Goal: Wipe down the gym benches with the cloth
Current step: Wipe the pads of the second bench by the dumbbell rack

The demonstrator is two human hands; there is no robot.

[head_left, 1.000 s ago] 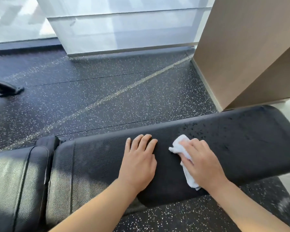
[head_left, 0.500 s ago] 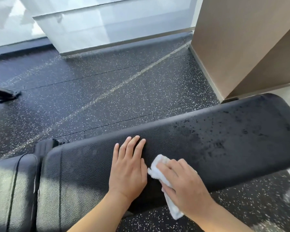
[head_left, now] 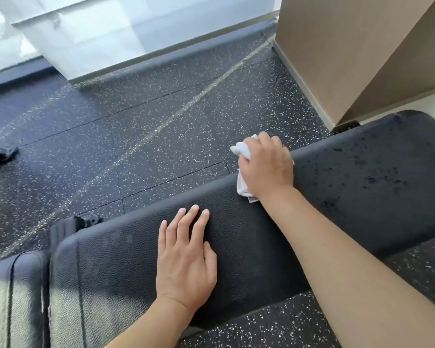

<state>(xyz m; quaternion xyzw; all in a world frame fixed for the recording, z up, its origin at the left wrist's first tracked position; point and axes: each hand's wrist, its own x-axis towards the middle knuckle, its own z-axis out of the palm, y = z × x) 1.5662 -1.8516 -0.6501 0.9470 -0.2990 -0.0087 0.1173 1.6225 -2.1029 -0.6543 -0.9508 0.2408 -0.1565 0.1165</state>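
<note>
The left hand [head_left: 186, 259] lies flat, palm down, on the bench [head_left: 261, 247], fingers straight and slightly spread, forearm coming in from the lower edge. The right hand [head_left: 266, 167] reaches across to the bench's far edge, knuckles up, fingers curled over a bunched white cloth [head_left: 244, 169] and pressing it to the pad. Cloth shows at the fingertips and below the palm. Dark wet spots dot the pad to the right. Speckled floor [head_left: 136, 121] lies beyond.

Left hand [head_left: 186, 262] lies flat, fingers straight, palm down on the bench pad; right hand [head_left: 266, 167] reaches to the far edge, fingers curled round a cloth
</note>
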